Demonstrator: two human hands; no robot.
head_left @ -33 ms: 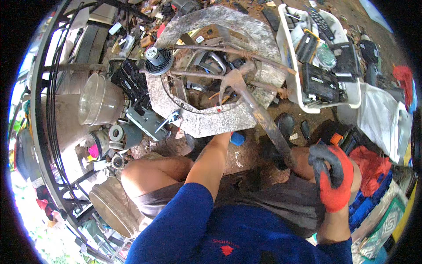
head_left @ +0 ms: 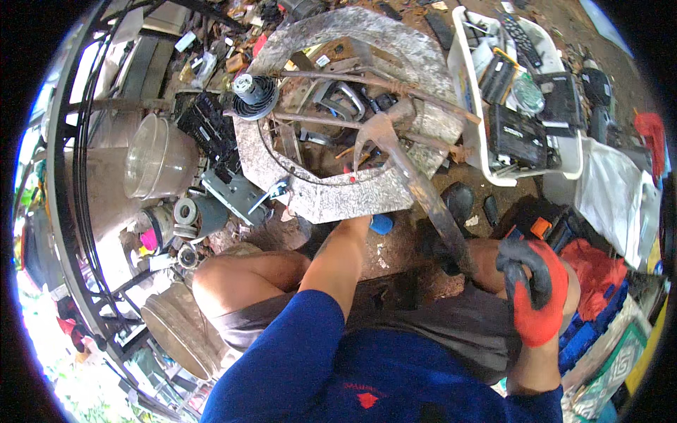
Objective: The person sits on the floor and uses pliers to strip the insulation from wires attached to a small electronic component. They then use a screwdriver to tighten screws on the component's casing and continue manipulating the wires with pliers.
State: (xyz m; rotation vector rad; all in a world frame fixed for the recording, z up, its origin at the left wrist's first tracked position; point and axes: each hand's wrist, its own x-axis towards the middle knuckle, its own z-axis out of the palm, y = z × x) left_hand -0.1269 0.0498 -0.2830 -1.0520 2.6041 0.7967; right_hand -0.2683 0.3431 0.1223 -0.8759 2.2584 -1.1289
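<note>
My left forearm (head_left: 337, 261) reaches forward between my knees. The left hand goes out of sight beneath the near edge of a worn, whitish eight-sided ring (head_left: 338, 201), so its fingers are hidden. A small blue object (head_left: 381, 224) is beside that wrist. My right hand (head_left: 537, 292), in a red glove with dark grey fingers, is closed above my right thigh, thumb against curled fingers. Nothing shows in its grip. A rusty hammer with a curved, pointed head (head_left: 377, 130) lies across the ring, its long handle slanting down to my right knee.
Rusty bars (head_left: 381, 88) cross the ring, and a small motor with a black fan (head_left: 254, 99) sits on its left edge. At right stands a white bin (head_left: 458, 53) of electronic parts. Clear tubs (head_left: 144, 166) and a metal rack (head_left: 74, 183) are at left. Scrap litters the ground.
</note>
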